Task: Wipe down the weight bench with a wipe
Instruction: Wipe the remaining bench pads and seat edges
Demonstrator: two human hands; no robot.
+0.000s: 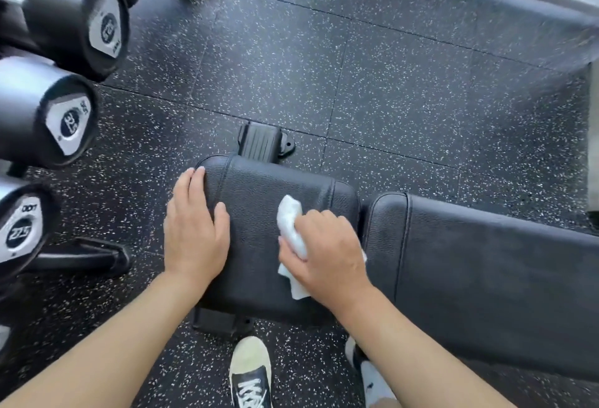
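A black padded weight bench lies across the lower middle of the head view, with a short seat pad (259, 193) on the left and a long back pad (486, 265) to its right. My left hand (194, 229) rests flat on the seat pad's left edge, fingers straight. My right hand (327, 252) grips a crumpled white wipe (290, 222) and presses it on the right part of the seat pad, near the gap between the pads. Part of the wipe is hidden under my palm.
Black dumbbells (69, 119) on a rack fill the left side, close to my left hand. The bench's black foot (262, 141) sits beyond the seat pad. Speckled rubber floor (356, 83) surrounds the bench. My shoes (251, 372) stand just below it.
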